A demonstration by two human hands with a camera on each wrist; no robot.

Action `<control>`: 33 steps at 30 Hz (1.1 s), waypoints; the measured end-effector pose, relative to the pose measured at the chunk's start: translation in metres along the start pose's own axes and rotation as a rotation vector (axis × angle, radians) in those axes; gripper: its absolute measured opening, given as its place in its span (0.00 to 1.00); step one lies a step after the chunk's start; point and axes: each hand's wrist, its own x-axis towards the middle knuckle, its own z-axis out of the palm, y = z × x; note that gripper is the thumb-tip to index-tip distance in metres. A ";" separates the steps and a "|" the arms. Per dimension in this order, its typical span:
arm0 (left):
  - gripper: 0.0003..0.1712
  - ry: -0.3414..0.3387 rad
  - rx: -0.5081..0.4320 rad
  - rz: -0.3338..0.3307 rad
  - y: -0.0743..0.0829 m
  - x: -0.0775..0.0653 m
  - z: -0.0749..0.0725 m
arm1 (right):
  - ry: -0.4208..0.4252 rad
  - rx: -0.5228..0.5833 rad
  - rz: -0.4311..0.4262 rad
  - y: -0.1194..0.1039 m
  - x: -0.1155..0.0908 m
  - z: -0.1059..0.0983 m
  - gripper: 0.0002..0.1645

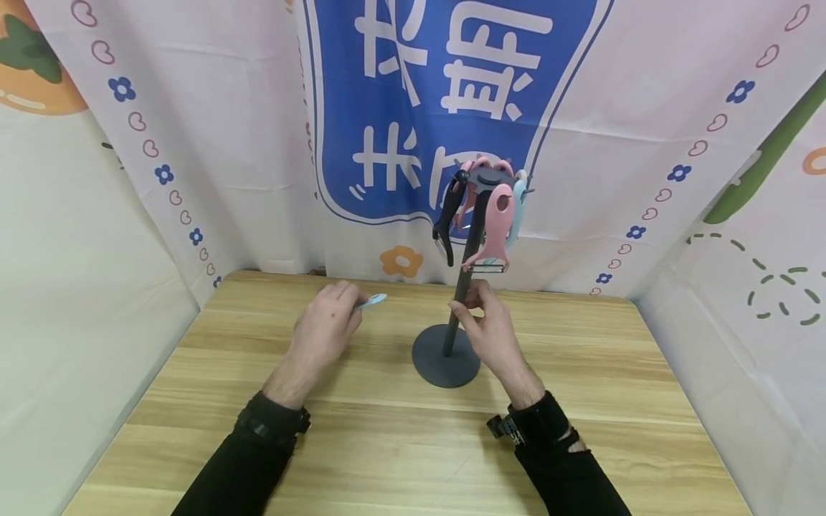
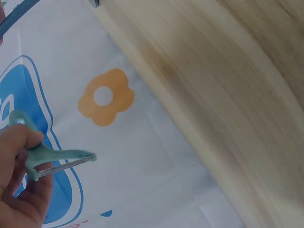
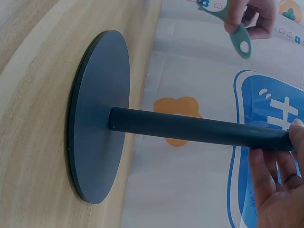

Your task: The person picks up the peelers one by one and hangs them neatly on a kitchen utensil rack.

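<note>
pinching a light teal peeler (image 2: 45,156) between thumb and fingertips, the left hand (image 1: 323,330) holds it just above the wooden table (image 1: 387,437), left of the stand; the handle end pokes out toward the far right in the head view, and the left wrist view shows the blade end free beyond the fingers, so the grip sits on the handle and likely keeps skin off the blade. the right hand (image 1: 490,333) has its fingers and thumb wrapped loosely round the dark pole (image 3: 199,130) of the grey rack (image 1: 447,355), about midway up, which looks like a steadying hold, since the load hangs high on a narrow post. the round base (image 3: 97,118) lies flat on the table near the middle. at the top of the pole, a black peeler (image 1: 447,218), a pink one (image 1: 493,226) and a pale blue one (image 1: 518,211) dangle from hooks, blades downward, hung by the holes in their handles. a printed cloth backdrop (image 1: 413,107) closes the far side.
</note>
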 end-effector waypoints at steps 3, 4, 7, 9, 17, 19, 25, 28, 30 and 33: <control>0.13 0.066 -0.004 0.014 0.001 0.000 0.001 | 0.001 0.003 0.002 0.000 0.000 0.000 0.19; 0.13 0.087 -0.006 0.020 0.001 0.000 0.001 | 0.001 0.003 0.003 0.000 0.000 0.000 0.19; 0.12 0.131 -0.009 0.028 0.002 0.000 0.000 | 0.001 0.004 0.008 0.000 0.000 0.000 0.20; 0.13 0.153 -0.013 0.032 0.002 0.000 -0.001 | 0.001 0.003 0.008 0.000 0.000 0.000 0.20; 0.14 0.249 -0.032 0.060 0.011 0.001 -0.008 | 0.002 0.000 0.007 0.000 0.000 0.000 0.20; 0.14 0.270 -0.034 0.067 0.013 0.002 -0.010 | 0.002 0.000 0.003 0.000 0.000 0.000 0.20; 0.15 0.330 -0.045 0.090 0.022 0.005 -0.018 | 0.004 0.005 -0.013 -0.001 0.000 0.000 0.20; 0.15 0.363 -0.044 0.105 0.027 0.008 -0.022 | 0.005 0.008 -0.016 -0.002 0.000 0.000 0.20; 0.14 0.385 -0.049 0.114 0.030 0.010 -0.024 | 0.003 0.008 -0.016 -0.002 -0.001 0.000 0.20; 0.15 0.419 -0.060 0.127 0.035 0.013 -0.027 | 0.002 0.007 -0.015 -0.003 -0.001 0.000 0.20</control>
